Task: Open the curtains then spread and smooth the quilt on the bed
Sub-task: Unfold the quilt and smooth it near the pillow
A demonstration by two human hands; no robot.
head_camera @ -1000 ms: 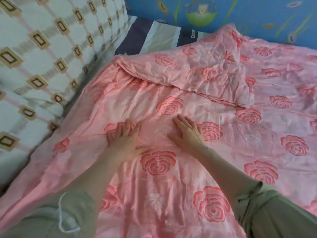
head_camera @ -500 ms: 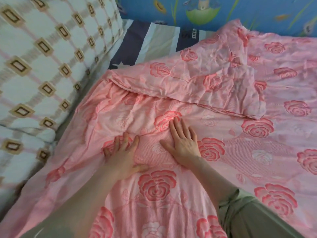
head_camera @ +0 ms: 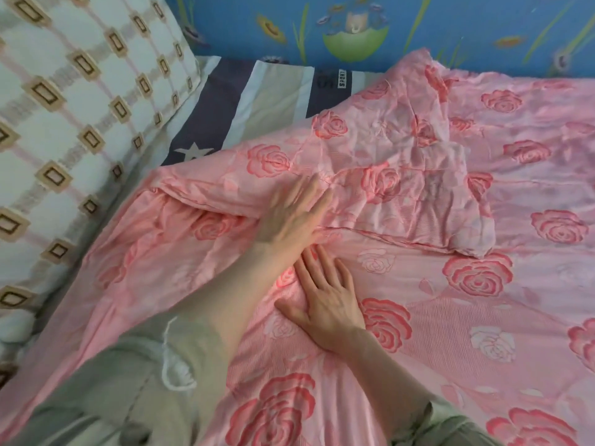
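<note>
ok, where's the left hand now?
Head view, centre-left: the left hand is at the folded-back edge of the quilt, just above the right hand.

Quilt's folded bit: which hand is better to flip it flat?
Probably the left hand: it reaches the folded bit, while the right hand lies flat on the quilt nearer the person.
</note>
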